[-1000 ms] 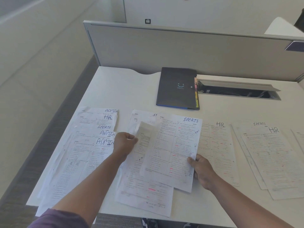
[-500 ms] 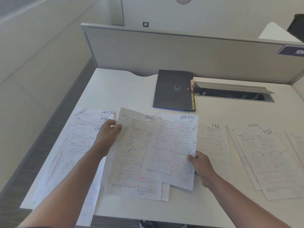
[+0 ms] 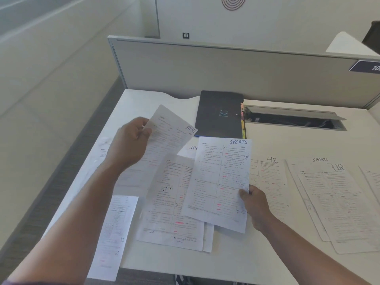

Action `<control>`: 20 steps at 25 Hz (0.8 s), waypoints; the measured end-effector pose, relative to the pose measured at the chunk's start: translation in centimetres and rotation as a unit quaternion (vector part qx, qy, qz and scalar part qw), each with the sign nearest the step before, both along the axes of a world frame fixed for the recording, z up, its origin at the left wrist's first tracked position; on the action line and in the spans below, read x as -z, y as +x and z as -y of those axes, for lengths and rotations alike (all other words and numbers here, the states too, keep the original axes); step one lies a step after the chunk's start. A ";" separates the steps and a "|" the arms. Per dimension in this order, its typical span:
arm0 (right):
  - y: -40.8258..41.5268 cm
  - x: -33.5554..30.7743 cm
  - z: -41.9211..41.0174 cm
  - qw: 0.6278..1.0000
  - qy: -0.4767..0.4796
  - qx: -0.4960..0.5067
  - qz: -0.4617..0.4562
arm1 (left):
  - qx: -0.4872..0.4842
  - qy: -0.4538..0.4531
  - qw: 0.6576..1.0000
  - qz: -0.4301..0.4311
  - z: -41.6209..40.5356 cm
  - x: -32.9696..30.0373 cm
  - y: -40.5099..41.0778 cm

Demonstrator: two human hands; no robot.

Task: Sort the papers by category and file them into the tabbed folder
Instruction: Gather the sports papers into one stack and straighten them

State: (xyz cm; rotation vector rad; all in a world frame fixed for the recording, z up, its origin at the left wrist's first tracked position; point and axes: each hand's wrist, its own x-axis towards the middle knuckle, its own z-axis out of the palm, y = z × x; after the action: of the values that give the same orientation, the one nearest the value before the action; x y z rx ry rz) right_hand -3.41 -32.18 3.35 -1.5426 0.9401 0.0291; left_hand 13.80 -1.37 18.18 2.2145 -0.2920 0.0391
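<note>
Holding a lifted sheet marked SPORTS [image 3: 170, 132] just left of the dark tabbed folder [image 3: 219, 114], the left hand [image 3: 129, 142] had its fingers curled round the sheet's left edge. The right hand [image 3: 254, 204] pinched the lower right corner of a second SPORTS sheet [image 3: 220, 182], which lay in front of the folder on other papers on the bench [image 3: 144, 99]. HR sheets [image 3: 271, 182] sat front-right of the folder. Laying the raised sheet squarely on its match, corners aligned, would probably keep the category together; blur hid finer print.
</note>
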 end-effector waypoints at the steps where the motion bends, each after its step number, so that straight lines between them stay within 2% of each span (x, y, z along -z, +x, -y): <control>1: 0.2 -0.2 0.0 1.000 -0.006 0.002 0.005 | 0.005 0.007 0.999 0.031 0.1 -1.5 -0.1; 4: 0.8 -1.0 0.0 0.999 -0.012 0.005 0.032 | 0.010 -0.045 0.996 0.078 -0.1 -5.0 -0.2; 7: 1.6 -2.3 -0.2 0.998 -0.013 0.004 0.054 | -0.002 -0.160 0.986 0.038 -0.3 -6.3 -0.1; 9: 2.0 -2.9 -0.5 0.998 -0.006 0.004 0.065 | -0.019 -0.187 0.982 0.009 -0.4 -6.1 0.0; 12: 1.9 -3.6 -0.8 0.997 0.011 -0.012 0.077 | -0.035 -0.183 0.982 -0.029 -0.6 -4.6 0.4; 15: 1.8 -3.9 -1.2 0.993 0.065 -0.038 0.085 | -0.056 -0.136 0.987 -0.071 0.1 -1.4 0.5; 18: 1.7 -3.7 -1.6 0.989 0.101 -0.069 0.083 | -0.057 -0.064 0.987 -0.139 1.5 3.2 -0.5; 20: 1.3 -3.8 -1.8 0.985 0.124 -0.089 0.082 | -0.074 -0.068 0.977 -0.190 2.4 5.7 -1.6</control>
State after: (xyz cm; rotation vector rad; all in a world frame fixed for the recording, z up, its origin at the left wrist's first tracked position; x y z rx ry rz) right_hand -2.07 -30.41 7.16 -1.3704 0.6417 0.1399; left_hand 12.23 -3.75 12.47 2.0508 0.0863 -0.2741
